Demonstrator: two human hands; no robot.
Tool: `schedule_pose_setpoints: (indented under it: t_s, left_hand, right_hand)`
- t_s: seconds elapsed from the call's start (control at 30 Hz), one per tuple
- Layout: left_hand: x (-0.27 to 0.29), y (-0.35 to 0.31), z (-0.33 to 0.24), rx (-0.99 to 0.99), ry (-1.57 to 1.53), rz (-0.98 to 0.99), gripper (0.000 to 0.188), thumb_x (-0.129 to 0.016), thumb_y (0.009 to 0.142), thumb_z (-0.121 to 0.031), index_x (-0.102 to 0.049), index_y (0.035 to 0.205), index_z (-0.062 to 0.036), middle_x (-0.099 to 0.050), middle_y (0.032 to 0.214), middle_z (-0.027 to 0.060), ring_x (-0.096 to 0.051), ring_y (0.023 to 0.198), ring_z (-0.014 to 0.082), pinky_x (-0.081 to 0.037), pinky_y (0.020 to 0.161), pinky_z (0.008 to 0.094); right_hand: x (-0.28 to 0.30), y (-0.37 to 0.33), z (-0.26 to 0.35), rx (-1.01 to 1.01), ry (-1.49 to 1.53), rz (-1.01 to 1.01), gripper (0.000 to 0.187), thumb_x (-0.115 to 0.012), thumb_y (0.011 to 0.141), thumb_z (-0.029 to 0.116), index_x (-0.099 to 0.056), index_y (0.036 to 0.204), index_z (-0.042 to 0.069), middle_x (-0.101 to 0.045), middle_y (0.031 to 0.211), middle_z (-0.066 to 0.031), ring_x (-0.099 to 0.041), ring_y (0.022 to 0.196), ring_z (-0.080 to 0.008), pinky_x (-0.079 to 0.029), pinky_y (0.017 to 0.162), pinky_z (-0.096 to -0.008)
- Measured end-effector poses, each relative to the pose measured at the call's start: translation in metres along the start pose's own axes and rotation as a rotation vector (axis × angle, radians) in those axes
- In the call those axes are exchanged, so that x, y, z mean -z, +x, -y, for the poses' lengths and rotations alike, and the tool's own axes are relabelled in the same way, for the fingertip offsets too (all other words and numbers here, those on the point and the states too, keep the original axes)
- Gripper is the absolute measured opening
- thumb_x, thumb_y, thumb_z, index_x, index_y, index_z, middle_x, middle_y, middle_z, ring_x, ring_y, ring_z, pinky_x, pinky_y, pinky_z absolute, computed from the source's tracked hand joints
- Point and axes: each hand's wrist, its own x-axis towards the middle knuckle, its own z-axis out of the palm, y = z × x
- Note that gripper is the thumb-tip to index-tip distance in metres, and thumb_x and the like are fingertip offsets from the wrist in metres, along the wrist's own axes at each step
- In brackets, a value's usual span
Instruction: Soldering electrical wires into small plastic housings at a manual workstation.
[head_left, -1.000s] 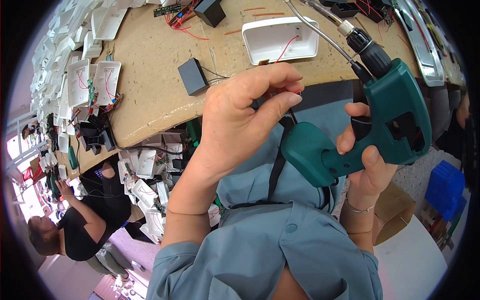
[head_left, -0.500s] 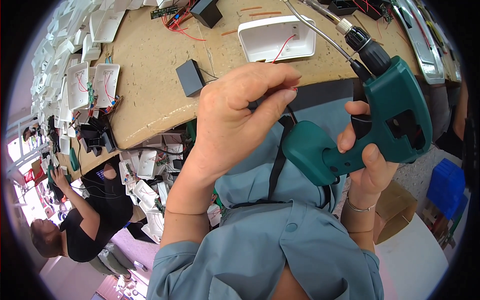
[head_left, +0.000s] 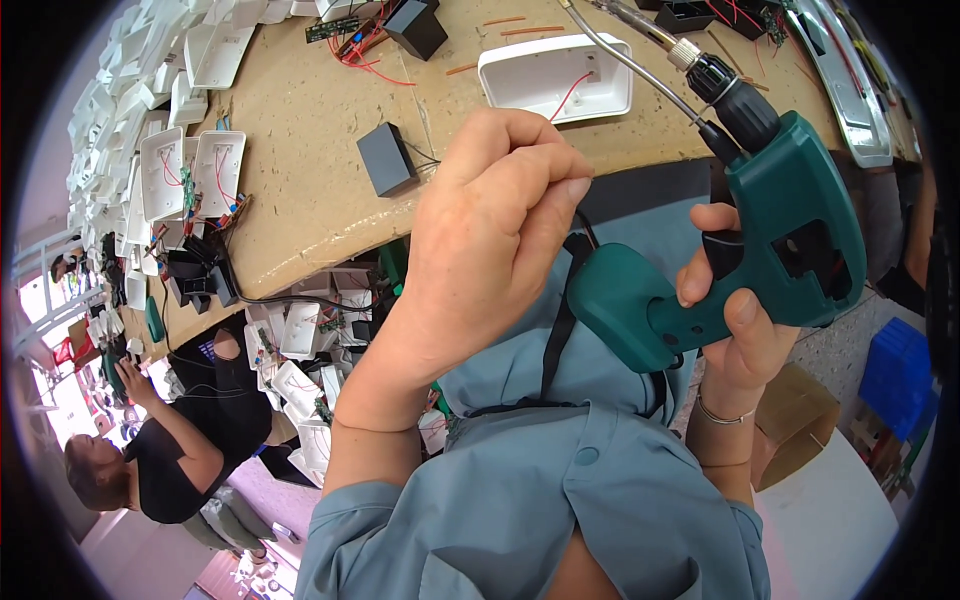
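In the head view, a tan, scuffed surface [head_left: 300,140] is strewn with parts, and smooth white plastic shells [head_left: 130,115] are heaped along its left. A co-worker [head_left: 180,475] in black is seen at far left; a brown cardboard box [head_left: 795,415] is set at lower right. Near the edge are laid a matte black block [head_left: 388,160] and a shallow white tray [head_left: 515,85] with a thin red wire [head_left: 570,96]. A green plastic pistol-shaped tool [head_left: 790,195], fitted with a bent metal tube [head_left: 645,72], is gripped by the right hand [head_left: 745,350], its front pointed over the surface. The left hand [head_left: 480,235] is closed in a pinch; what is held cannot be told.
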Motion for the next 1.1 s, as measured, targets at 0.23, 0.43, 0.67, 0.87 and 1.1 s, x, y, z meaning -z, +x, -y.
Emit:
schedule_pose_setpoints:
  t_s: [0.23,0.43,0.67,0.87,1.1]
  left_hand:
    - [-0.004,-0.001,0.003,0.008,-0.011,-0.024,0.009,-0.062,0.075,0.003,-0.06,0.084,0.0,-0.056,0.088,0.0079,-0.053,0.075,0.0152,-0.043,0.064,0.0236]
    - [-0.007,0.0,0.003,0.042,-0.052,-0.023,0.009,-0.062,0.075,0.002,-0.059,0.084,-0.0003,-0.055,0.088,0.0081,-0.052,0.071,0.0138,-0.043,0.062,0.0225]
    - [-0.01,0.0,0.007,-0.001,-0.03,-0.02,0.014,-0.066,0.073,0.0,-0.061,0.086,0.0001,-0.059,0.077,0.0069,-0.054,0.068,0.0135,-0.043,0.06,0.0221]
    - [0.002,0.002,0.006,0.06,-0.097,0.02,0.019,-0.068,0.071,0.002,-0.061,0.089,0.0015,-0.059,0.086,0.0086,-0.056,0.07,0.0114,-0.045,0.062,0.0226]
    - [-0.001,0.001,0.014,0.114,-0.324,0.044,0.025,-0.071,0.066,0.005,-0.058,0.088,0.0031,-0.046,0.11,0.0156,-0.06,0.07,0.0104,-0.049,0.066,0.0216]
  right_hand:
    - [0.003,0.0,-0.001,-0.001,0.01,0.012,0.067,-0.064,0.079,0.018,-0.026,0.129,-0.003,-0.049,0.113,-0.0278,-0.057,0.07,-0.0172,-0.049,0.057,-0.0277]
    - [0.004,0.0,-0.001,-0.002,0.003,0.015,0.067,-0.064,0.079,0.018,-0.027,0.129,-0.004,-0.048,0.114,-0.0282,-0.057,0.071,-0.0174,-0.049,0.057,-0.0279]
    - [0.002,0.006,-0.006,-0.1,0.103,0.077,0.067,-0.063,0.08,0.02,-0.025,0.13,-0.004,-0.045,0.117,-0.0287,-0.055,0.071,-0.0162,-0.047,0.058,-0.0272]
    - [0.003,0.007,-0.009,-0.101,0.125,0.097,0.066,-0.062,0.081,0.02,-0.025,0.13,-0.004,-0.044,0.118,-0.0283,-0.055,0.072,-0.0159,-0.047,0.058,-0.0266]
    - [-0.002,0.015,-0.02,-0.132,0.285,0.145,0.067,-0.06,0.083,0.024,-0.025,0.131,-0.004,-0.041,0.123,-0.0299,-0.056,0.075,-0.0175,-0.047,0.057,-0.0255]
